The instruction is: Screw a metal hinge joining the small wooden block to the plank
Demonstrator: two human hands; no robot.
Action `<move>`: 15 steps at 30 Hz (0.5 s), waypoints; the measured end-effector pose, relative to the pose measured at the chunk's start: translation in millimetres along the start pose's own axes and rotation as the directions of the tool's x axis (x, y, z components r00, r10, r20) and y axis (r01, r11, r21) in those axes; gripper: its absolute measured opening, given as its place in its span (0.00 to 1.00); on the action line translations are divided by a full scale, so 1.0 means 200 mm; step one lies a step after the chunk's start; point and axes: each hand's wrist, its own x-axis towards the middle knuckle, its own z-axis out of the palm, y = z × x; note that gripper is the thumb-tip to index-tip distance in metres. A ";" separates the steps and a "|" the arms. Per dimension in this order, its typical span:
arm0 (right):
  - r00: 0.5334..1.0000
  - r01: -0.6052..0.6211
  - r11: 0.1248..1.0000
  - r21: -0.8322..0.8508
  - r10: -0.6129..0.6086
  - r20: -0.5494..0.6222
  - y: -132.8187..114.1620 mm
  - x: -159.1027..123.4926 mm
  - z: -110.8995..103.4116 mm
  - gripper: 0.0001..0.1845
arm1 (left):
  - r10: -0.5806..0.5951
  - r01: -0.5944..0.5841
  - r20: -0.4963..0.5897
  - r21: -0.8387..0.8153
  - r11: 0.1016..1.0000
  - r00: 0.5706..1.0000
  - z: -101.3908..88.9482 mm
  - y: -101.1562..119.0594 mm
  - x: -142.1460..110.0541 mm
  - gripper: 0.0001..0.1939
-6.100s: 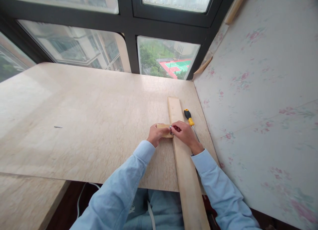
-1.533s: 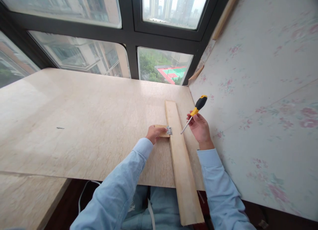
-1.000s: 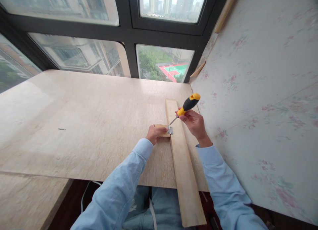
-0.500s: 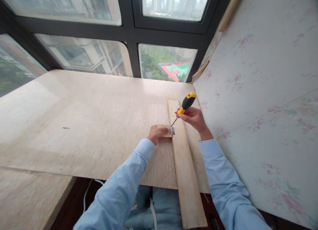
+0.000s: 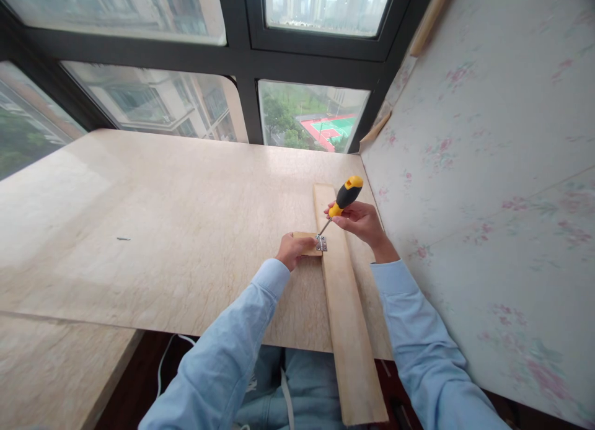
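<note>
My left hand [image 5: 290,250] is closed on a short wooden block [image 5: 307,252], its thumb resting beside a small metal hinge [image 5: 321,243]. The hinge lies across the joint between that block and a long wooden board [image 5: 346,318]. My right hand [image 5: 360,222] pinches a yellow and black screwdriver [image 5: 347,194] low on its handle. The screwdriver leans, its tip down at the upper part of the hinge near my left thumb. Whether a screw sits under the tip is too small to tell.
A small thin metal piece [image 5: 123,238] lies on the left of the marble-patterned countertop [image 5: 195,232]. The board's near end sticks out past the counter's front edge. A flowered wall [image 5: 488,170] rises on the right, dark-framed windows behind. A white cable [image 5: 162,362] hangs below.
The screwdriver, earlier lying right of the board, was picked up by my right hand and brought left onto the hinge. Over the last half second its handle has tipped slightly left. My left hand stays put.
</note>
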 end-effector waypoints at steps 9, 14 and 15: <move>1.000 0.008 1.000 -0.006 -0.009 -0.007 -0.04 0.00 0.02 0.16 | 0.013 -0.014 -0.007 -0.008 1.000 1.000 0.00 -0.01 0.01 0.11; 1.000 0.015 1.000 -0.005 -0.015 -0.021 -0.05 0.00 0.02 0.16 | 0.015 -0.015 -0.012 -0.014 1.000 1.000 0.00 -0.02 0.02 0.11; 1.000 0.019 1.000 -0.008 -0.020 -0.020 -0.04 0.00 0.02 0.16 | 0.017 -0.018 -0.013 -0.016 1.000 1.000 0.00 -0.02 0.02 0.11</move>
